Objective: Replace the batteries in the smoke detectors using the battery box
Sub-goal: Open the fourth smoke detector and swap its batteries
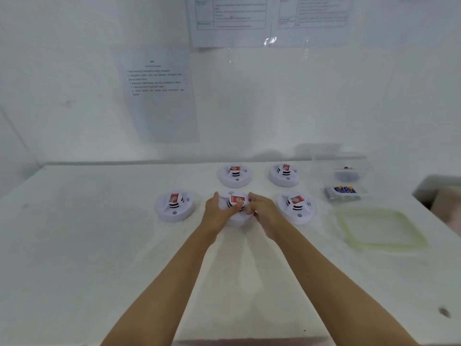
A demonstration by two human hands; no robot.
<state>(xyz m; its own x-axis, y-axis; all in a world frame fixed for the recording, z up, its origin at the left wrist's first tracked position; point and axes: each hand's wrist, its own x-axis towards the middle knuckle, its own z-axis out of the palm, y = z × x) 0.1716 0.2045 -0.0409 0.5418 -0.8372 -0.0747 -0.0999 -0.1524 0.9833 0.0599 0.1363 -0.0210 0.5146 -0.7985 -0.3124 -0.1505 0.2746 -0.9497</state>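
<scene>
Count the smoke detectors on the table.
5. Back row: back-left detector, back-right detector. Front row: front-left detector, middle detector gripped by left hand and right hand, front-right detector. None appears hidden.

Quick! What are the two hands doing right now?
Left hand grips the middle front smoke detector.
Right hand grips the same smoke detector, fingers curled.

Nothing in front of me can be read. The printed sheet (159, 96) taped to the wall (324, 101) and the two ruled forms (232, 18) above it are too blurred, and the red labels (174, 197) on the smoke detectors (174, 211) show no legible words.
</scene>
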